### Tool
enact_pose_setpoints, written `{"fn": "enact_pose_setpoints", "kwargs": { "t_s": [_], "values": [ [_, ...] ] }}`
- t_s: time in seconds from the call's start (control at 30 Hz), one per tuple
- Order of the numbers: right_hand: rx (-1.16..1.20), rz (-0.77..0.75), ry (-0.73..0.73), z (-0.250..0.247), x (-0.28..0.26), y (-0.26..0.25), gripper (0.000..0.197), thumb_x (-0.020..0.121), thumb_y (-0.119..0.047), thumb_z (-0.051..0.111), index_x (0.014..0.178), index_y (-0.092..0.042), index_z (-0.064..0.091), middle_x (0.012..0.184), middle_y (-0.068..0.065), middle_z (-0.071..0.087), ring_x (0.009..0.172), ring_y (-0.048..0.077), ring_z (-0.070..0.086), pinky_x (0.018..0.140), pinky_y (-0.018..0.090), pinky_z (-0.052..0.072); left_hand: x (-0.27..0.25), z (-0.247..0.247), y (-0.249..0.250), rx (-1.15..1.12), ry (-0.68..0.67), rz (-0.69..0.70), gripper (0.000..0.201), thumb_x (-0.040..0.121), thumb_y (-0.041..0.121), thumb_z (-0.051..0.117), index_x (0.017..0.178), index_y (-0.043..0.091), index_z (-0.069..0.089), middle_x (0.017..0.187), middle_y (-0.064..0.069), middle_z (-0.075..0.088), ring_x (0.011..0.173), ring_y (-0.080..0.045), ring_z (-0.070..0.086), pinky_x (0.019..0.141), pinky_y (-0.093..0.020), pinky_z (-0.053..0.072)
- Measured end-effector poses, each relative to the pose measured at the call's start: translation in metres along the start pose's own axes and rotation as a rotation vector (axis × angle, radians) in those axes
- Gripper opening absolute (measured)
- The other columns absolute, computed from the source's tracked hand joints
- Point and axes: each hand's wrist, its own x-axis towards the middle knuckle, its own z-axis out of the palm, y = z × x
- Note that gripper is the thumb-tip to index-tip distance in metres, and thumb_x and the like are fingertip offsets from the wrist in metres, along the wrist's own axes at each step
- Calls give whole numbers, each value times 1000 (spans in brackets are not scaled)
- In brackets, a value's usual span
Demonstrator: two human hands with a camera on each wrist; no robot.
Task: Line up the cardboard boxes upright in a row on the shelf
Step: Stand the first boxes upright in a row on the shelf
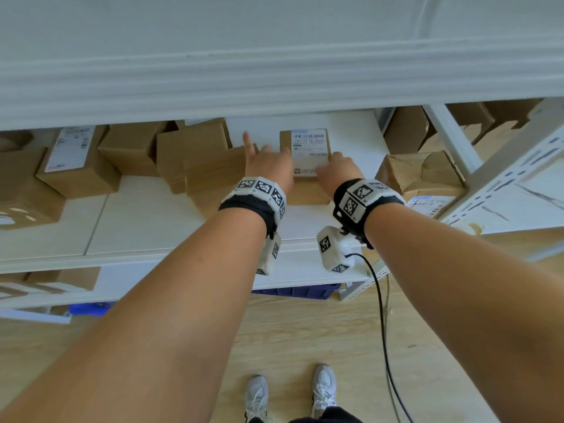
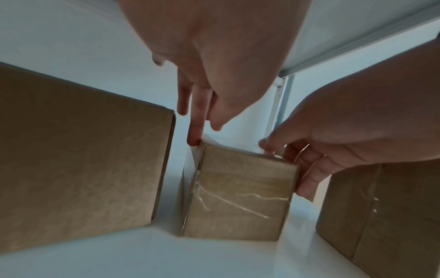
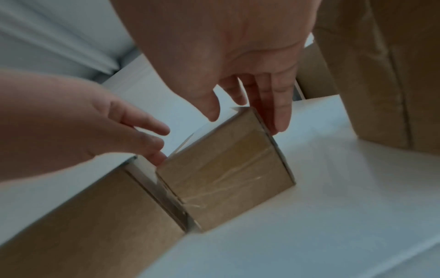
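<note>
The right grip clasps the small labelled box, upright mid-frame on the shelf, the left grip touching its corner, fingers straight; next, likely slide it against the neighbouring box at left.

I stand on a light wood floor facing a white metal shelf, a blue crate beneath.

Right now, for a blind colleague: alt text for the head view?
Left hand touches and right hand holds a labelled cardboard box standing on a white shelf. Other boxes sit either side.
</note>
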Motion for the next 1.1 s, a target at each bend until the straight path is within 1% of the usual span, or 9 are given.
{"fn": "enact_pose_setpoints", "kwargs": {
  "t_s": [0.13, 0.23, 0.33, 0.43, 0.53, 0.67, 0.77, 0.9, 1.1],
  "values": [
    [-61, -16, -16, 5, -20, 14, 39, 98, -30, 37, 129, -6, 42, 128, 15, 48, 114, 32, 53, 80, 34, 39, -15, 2, 5, 44, 68, 109, 25, 88, 15, 51, 111, 12, 60, 87, -4, 65, 101, -26, 58, 115, -45, 20],
    [-97, -59, -14, 7, -37, 23, 37, 99, -27, 35, 127, -4, 42, 123, 15, 47, 112, 32, 52, 81, 36, 42, -29, 3, 10, 54, 69, 167, 23, 89, 11, 51, 110, 9, 60, 95, -9, 68, 94, -28, 61, 88, -35, 41],
    [-212, -114, -15, 7, -54, 30, 33, 101, -19, 31, 126, -2, 44, 115, 14, 43, 111, 33, 52, 88, 38, 46, -40, 5, 14, -18, 53, 148, 22, 88, 4, 50, 109, 6, 57, 93, -10, 67, 82, -28, 62, 63, -32, 42],
    [-212, -94, -34, 3, -67, 35, 35, 102, -13, 26, 129, -1, 45, 126, 16, 43, 113, 33, 54, 97, 40, 47, -48, 8, 19, -87, 28, 89, 29, 89, 3, 46, 118, 4, 49, 79, -4, 59, 67, -25, 53, 56, -32, 39],
    [-188, -104, -29, 1, -69, 38, 35, 102, -19, 27, 125, -2, 48, 125, 16, 49, 111, 31, 55, 94, 39, 48, -53, 12, 25, -211, -9, -66, 38, 93, 7, 43, 130, 3, 37, 79, -5, 59, 70, -26, 59, 55, -33, 41],
    [5, -11, -39, 5, -64, 36, 25, 98, -22, 37, 111, -6, 51, 112, 12, 60, 85, 25, 54, 70, 31, 43, -48, 16, 28, -398, -145, -220, 38, 98, 15, 41, 133, 1, 40, 115, -14, 64, 101, -30, 63, 72, -34, 48],
    [40, 13, -34, 3, -65, 35, 24, 93, -18, 41, 111, -6, 51, 112, 12, 60, 85, 25, 55, 68, 30, 42, -44, 16, 24, -439, -124, -204, 30, 95, 21, 46, 119, 4, 51, 110, -12, 65, 95, -29, 64, 64, -31, 43],
    [123, -51, 79, -8, -69, 35, 29, 89, -12, 47, 117, -8, 44, 113, 12, 58, 95, 28, 59, 75, 35, 51, -43, 10, 17, -488, -65, -174, 46, 91, 27, 54, 131, 7, 44, 108, -8, 66, 91, -27, 65, 65, -31, 47],
    [194, -15, 126, -15, -75, 43, 31, 88, 0, 46, 118, -6, 41, 109, 14, 58, 87, 26, 54, 71, 32, 46, -52, 0, 21, -538, 11, -131, 46, 90, 6, 49, 135, 9, 38, 87, -6, 62, 75, -25, 58, 61, -33, 44]
  ]
}}
